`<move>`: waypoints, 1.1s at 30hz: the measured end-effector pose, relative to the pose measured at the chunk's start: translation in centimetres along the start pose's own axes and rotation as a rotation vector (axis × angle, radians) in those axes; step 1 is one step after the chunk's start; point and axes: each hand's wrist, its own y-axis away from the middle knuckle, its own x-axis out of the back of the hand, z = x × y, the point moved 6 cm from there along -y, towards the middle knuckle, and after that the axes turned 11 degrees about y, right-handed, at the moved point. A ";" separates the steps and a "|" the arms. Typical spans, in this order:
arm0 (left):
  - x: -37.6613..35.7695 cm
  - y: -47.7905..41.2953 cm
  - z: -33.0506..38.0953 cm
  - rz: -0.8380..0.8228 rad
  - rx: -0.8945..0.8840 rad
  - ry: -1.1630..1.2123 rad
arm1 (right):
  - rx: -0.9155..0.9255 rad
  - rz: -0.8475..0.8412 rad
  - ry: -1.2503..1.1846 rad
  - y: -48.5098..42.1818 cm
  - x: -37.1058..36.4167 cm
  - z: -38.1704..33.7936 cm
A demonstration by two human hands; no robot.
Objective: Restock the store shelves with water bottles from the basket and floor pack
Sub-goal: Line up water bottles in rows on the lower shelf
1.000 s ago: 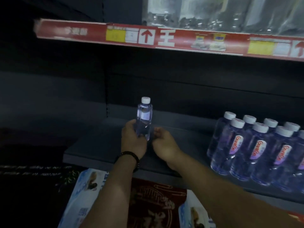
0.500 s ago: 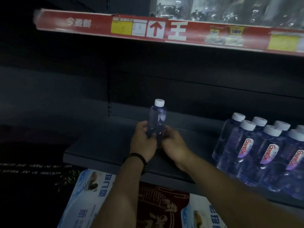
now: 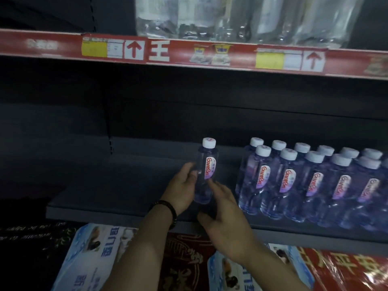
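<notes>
A small clear water bottle [image 3: 206, 171] with a white cap and a pink-purple label stands upright on the dark shelf [image 3: 117, 192]. My left hand [image 3: 182, 189], with a dark bead bracelet at the wrist, cups the bottle's left side. My right hand [image 3: 225, 219] is spread just right of and in front of the bottle, its fingertips at the bottle's lower part. To the right stands a block of several matching bottles [image 3: 310, 181] in two rows, a small gap away from the single bottle.
A red price strip [image 3: 189, 53] edges the shelf above, which holds large clear bottles [image 3: 231, 17]. Below the dark shelf lie blue-and-white packs [image 3: 92, 257] and red packaging [image 3: 346, 271]. The shelf's left part is bare.
The bottle has moved right, closer to the block of bottles, and its label now faces me. My right hand has loosened and drawn back from the bottle.
</notes>
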 end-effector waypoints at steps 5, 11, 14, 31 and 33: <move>-3.2 -0.1 0.3 -0.084 -0.001 -0.023 | -0.047 -0.018 -0.015 1.2 1.3 1.3; -5.2 0.3 0.5 -0.120 -0.004 -0.019 | -0.078 -0.028 -0.049 2.3 2.6 2.4; -6.0 0.6 0.5 -0.110 0.011 -0.019 | -0.086 -0.039 -0.055 3.0 3.1 2.4; -7.3 2.6 2.0 0.010 0.027 -0.090 | -0.109 -0.040 -0.003 5.0 5.7 2.7; -6.9 3.6 3.8 0.078 0.015 -0.239 | -0.096 -0.006 0.028 5.3 6.9 2.3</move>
